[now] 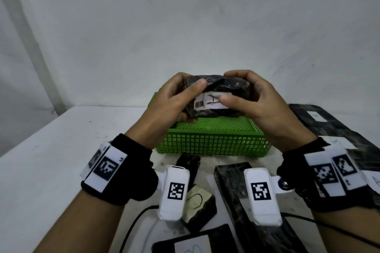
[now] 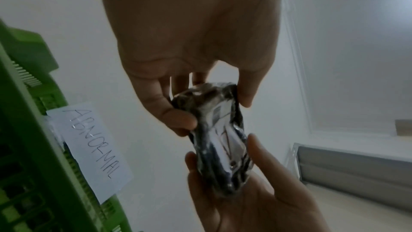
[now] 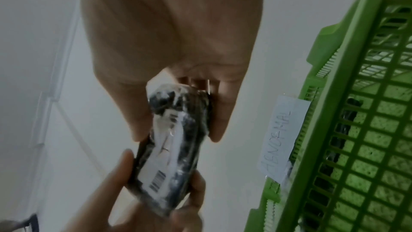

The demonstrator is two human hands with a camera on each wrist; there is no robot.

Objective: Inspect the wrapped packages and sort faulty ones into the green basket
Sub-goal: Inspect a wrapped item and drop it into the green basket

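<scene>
The left hand (image 1: 164,104) and the right hand (image 1: 261,107) both grip one black wrapped package (image 1: 222,92), held at frame centre in the head view, above the far part of the green basket (image 1: 213,144). Each hand is curled: fingers wrap over the package's top edge, thumbs press its near face. The right thumb overlaps the white label (image 1: 209,102) (barcode at the left end, a handwritten mark beside it). In the left wrist view, the left hand (image 2: 189,41) pinches one end of the package (image 2: 220,140); the right hand (image 2: 256,191) holds the other.

The basket stands on the white table (image 1: 61,150), its near wall just below the hands. A paper tag reading ABNORMAL (image 2: 89,151) is fixed to the basket wall. More wrapped packages (image 1: 236,191) lie in the lower centre and at the right edge of the frame. The table's left part shows bare surface.
</scene>
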